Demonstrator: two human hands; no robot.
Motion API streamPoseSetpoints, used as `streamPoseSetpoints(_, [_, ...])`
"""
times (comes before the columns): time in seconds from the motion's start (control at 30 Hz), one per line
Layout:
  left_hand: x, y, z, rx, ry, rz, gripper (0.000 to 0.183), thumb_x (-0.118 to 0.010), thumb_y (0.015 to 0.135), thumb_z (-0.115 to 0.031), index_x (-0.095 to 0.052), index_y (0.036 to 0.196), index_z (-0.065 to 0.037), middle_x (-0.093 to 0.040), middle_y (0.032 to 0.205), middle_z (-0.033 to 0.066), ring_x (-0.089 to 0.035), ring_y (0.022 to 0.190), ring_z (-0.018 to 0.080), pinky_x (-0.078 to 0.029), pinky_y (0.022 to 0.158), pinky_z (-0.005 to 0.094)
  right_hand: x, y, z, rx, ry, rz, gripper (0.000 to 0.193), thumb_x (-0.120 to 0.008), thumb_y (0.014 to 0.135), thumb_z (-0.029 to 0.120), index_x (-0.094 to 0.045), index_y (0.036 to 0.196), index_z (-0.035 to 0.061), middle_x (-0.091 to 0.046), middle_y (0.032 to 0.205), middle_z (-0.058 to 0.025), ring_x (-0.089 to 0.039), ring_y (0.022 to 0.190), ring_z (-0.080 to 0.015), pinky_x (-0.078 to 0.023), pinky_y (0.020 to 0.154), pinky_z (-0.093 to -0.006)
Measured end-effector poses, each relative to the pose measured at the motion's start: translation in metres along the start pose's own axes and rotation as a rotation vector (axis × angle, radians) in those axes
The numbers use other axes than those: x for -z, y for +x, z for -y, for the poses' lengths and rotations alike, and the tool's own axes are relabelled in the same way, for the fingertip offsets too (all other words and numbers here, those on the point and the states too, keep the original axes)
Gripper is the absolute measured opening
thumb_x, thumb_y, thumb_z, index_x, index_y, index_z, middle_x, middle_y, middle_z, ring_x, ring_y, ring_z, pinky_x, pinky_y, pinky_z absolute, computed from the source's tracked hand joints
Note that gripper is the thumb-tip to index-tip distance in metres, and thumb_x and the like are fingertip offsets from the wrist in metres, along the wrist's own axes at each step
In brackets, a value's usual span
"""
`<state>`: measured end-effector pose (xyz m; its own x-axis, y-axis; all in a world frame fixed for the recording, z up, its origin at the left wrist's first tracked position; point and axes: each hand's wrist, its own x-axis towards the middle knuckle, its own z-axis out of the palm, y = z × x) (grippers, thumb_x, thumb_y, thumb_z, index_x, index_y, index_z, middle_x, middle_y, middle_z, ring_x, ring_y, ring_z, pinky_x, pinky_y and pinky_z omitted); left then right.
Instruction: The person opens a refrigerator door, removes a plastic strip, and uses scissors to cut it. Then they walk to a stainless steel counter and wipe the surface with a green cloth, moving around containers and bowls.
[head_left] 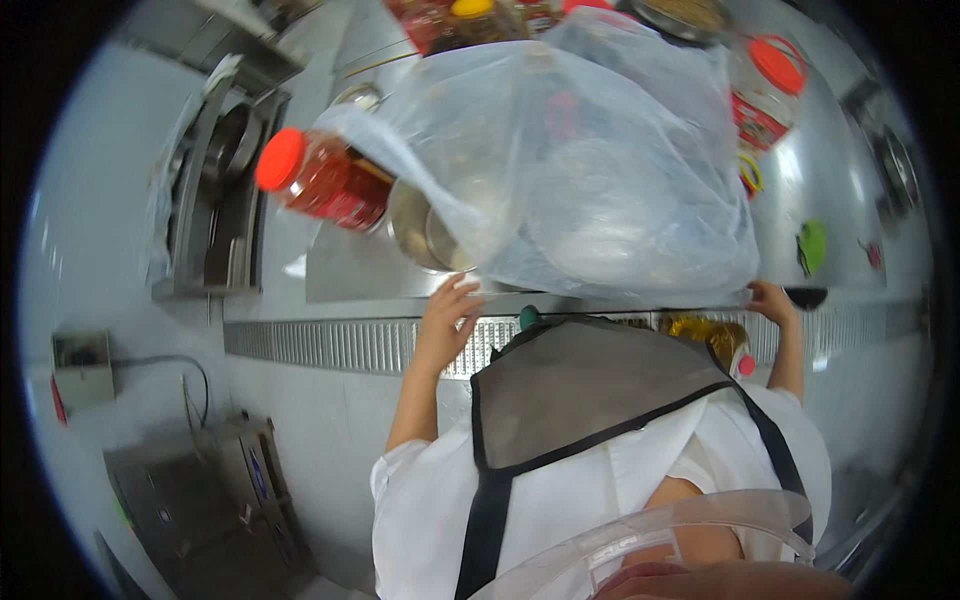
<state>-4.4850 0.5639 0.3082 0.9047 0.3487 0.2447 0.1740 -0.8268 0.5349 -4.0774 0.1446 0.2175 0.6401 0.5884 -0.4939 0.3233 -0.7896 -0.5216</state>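
Observation:
A large translucent plastic sheet (pixel 640 190) lies draped over the steel table in front of me, covering rounded things beneath it that I see only dimly. My left hand (pixel 449 315) is at the table's front edge, fingers apart and holding nothing, just below a steel pot (pixel 408 222) that the sheet partly covers. At the sheet's near right corner, my right hand (pixel 772 303) has its fingertips closed on the plastic edge. Left of the pot, a red-lidded jar (pixel 325 180) of reddish contents leans at an angle in the view.
Jars, one with a yellow lid (pixel 472 8), stand at the back. Another red-lidded jar (pixel 765 90), yellow-handled scissors (pixel 750 175) and a green object (pixel 811 247) are on the right. A bottle of yellow oil (pixel 710 340) is below the edge. A steel rack (pixel 215 190) stands left.

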Motion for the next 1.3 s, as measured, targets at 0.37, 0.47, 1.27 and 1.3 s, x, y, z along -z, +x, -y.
streamPoseSetpoints(0.37, [0.2,0.043,0.183,0.409,-0.064,-0.799,0.017,-0.055,0.078,-0.013,-0.059,0.086,0.001,-0.06,0.081,0.0076,-0.056,0.074,0.0149,-0.042,0.065,0.0261,0.039,-0.037,0.331,0.809,-0.03,-0.433,0.03,-0.061,0.072,0.011,-0.053,0.1,0.0029,-0.058,0.085,-0.0046,-0.053,0.074,-0.0137,-0.04,0.063,-0.0229])
streamPoseSetpoints(0.47, [0.242,0.063,0.259,0.423,-0.301,-0.793,0.018,-0.054,0.078,-0.014,-0.058,0.088,0.001,-0.06,0.08,0.0062,-0.056,0.072,0.0127,-0.041,0.061,0.024,-0.022,-0.019,0.447,0.954,0.042,-0.1,0.031,-0.06,0.073,0.013,-0.053,0.102,0.0037,-0.058,0.09,-0.0046,-0.054,0.074,-0.0131,-0.041,0.061,-0.0231])
streamPoseSetpoints(1.27, [0.332,0.079,0.413,0.114,-0.559,-0.57,0.012,-0.057,0.075,-0.008,-0.057,0.085,-0.001,-0.054,0.079,0.0009,-0.048,0.074,0.0086,-0.037,0.069,0.0197,-0.109,0.022,0.663,0.987,0.401,-0.294,0.03,-0.058,0.077,0.015,-0.052,0.103,0.0006,-0.054,0.085,-0.0003,-0.048,0.076,-0.0068,-0.04,0.066,-0.0226])
streamPoseSetpoints(1.3, [0.337,0.06,0.405,0.105,-0.511,-0.618,0.011,-0.057,0.076,-0.008,-0.056,0.084,-0.001,-0.053,0.078,0.0005,-0.048,0.074,0.0083,-0.037,0.069,0.0191,-0.113,0.011,0.656,1.03,0.368,-0.255,0.028,-0.057,0.078,0.013,-0.053,0.103,0.001,-0.053,0.085,0.0004,-0.049,0.076,-0.0067,-0.041,0.067,-0.0231])
